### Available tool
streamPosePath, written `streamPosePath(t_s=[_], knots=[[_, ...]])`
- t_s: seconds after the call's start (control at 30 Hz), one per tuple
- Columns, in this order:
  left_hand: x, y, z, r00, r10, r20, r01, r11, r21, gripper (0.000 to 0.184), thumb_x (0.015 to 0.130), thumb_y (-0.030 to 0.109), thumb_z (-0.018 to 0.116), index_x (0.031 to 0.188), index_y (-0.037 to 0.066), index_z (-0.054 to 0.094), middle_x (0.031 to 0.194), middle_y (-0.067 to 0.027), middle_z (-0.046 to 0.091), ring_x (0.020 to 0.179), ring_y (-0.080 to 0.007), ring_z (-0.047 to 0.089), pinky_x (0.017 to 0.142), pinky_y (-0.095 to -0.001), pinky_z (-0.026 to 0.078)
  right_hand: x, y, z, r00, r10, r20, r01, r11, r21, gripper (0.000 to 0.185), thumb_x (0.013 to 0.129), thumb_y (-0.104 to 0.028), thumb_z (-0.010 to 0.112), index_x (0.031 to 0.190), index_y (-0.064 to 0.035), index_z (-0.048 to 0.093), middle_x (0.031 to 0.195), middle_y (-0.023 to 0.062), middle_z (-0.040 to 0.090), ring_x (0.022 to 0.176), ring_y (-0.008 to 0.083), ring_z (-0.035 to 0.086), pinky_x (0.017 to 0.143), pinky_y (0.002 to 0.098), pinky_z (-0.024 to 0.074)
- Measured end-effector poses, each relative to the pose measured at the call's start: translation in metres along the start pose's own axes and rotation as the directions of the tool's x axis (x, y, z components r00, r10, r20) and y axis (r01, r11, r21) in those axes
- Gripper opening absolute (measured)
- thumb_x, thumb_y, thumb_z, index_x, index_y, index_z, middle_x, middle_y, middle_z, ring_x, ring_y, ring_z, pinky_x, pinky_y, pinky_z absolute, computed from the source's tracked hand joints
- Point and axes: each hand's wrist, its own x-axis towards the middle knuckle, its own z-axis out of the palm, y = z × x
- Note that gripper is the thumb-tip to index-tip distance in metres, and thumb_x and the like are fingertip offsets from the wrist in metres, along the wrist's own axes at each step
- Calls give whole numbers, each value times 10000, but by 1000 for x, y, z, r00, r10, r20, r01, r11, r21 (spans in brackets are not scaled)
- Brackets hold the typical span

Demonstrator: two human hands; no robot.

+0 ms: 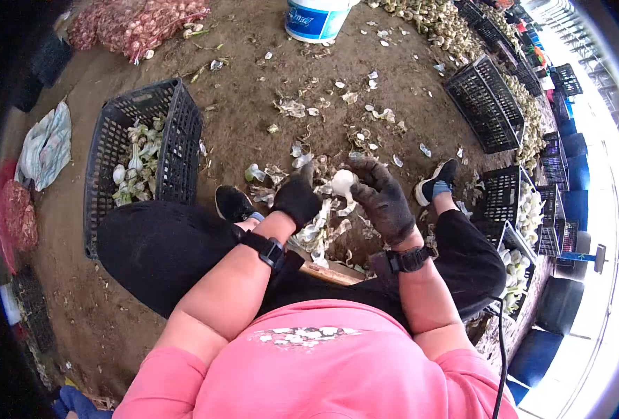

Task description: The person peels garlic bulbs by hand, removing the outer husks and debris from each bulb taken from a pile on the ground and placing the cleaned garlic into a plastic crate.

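Observation:
My right hand (385, 206), in a dark glove, has its thumb and fingers round a white garlic bulb (343, 183) above the ground between my feet. To the left of the bulb, my left hand (297, 197) wears a black glove. Its fingers are pressed together near a pale flake of skin, and what they hold, if anything, is too small to name. Loose peelings (316, 237) lie beneath both hands. A bulb with a green stem (255, 172) rests on the ground beside my left hand.
A black crate (178, 140) with stemmed garlic stands at left. More black crates (487, 105) and garlic heaps (431, 24) line the right. A white-blue bucket (316, 21) and red net sacks (135, 24) are ahead. My shoes (234, 204) flank the peelings.

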Motion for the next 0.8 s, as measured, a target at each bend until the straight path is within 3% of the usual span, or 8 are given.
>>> streamPosePath(t_s=[0.03, 0.07, 0.2, 0.3, 0.5, 0.6, 0.67, 0.8], knots=[[-6, 13, -19, 984, 50, 170, -33, 995, -98, 714, 739, 194, 544, 1392, 162, 257, 1016, -276, 596, 910, -395, 603, 818, -462, 470, 2, 2, -6, 999, -5, -37, 1, 992, -126, 381, 850, -86, 613, 1205, -30, 486, 1109, 61, 588, 966, 131, 562, 792, 276, 483], [-4, -2, 14, 957, 205, -206, -198, 979, 53, 633, 765, 193, 531, 1366, 210, 334, 1009, -266, 601, 902, -390, 605, 792, -456, 481, 0, 5, -12, 997, -5, -75, -14, 968, -249, 366, 850, -74, 609, 1196, -37, 496, 1089, 50, 596, 925, 122, 571, 749, 267, 495], [3, 14, -25, 993, 81, 83, -51, 948, -313, 523, 826, 208, 546, 1323, 106, 418, 1041, -223, 618, 880, -328, 634, 723, -422, 506, 2, 24, -20, 983, -88, -163, 36, 954, -297, 300, 850, -62, 603, 1143, -42, 537, 1004, 33, 622, 844, 100, 581, 679, 250, 495], [1, 24, -13, 961, 261, 92, -114, 677, -727, 534, 847, 80, 602, 1334, 130, 391, 976, -12, 611, 762, -97, 608, 630, -247, 518, 7, 29, -15, 944, -288, -160, 141, 791, -596, 198, 842, -71, 603, 1037, -41, 590, 896, 71, 651, 809, 130, 608, 697, 280, 490], [-11, 39, -35, 935, 182, 304, 252, 263, -931, 496, 840, 46, 594, 1304, 66, 421, 1062, -48, 598, 917, -129, 598, 766, -277, 527, 6, 29, -14, 984, -105, -144, 44, 926, -375, 199, 857, -83, 559, 1047, -35, 597, 933, 106, 652, 823, 151, 616, 728, 293, 491], [-14, 46, -35, 986, 121, 117, 31, 550, -835, 464, 829, 10, 591, 1269, 44, 451, 1064, -64, 604, 894, -137, 607, 766, -284, 527, 7, 23, -10, 976, -103, -190, 62, 975, -213, 184, 825, -123, 595, 986, -36, 616, 843, 125, 643, 760, 146, 613, 685, 297, 494], [-14, 43, -29, 984, 85, 157, 100, 471, -876, 451, 804, -6, 605, 1233, 45, 475, 1059, -79, 610, 881, -135, 612, 761, -282, 524, 3, 20, -11, 971, -133, -200, -75, 625, -777, 136, 848, -135, 606, 898, -12, 634, 785, 34, 639, 744, 107, 596, 660, 253, 486], [-18, 45, -29, 988, 155, 24, -70, 573, -817, 427, 758, -33, 590, 1165, 55, 496, 1014, -82, 615, 857, -149, 613, 726, -285, 522, 9, 3, -6, 989, -145, 19, 58, 268, -962, 190, 719, -208, 654, 786, -32, 632, 751, 167, 609, 705, 321, 615, 631, 396, 472]])
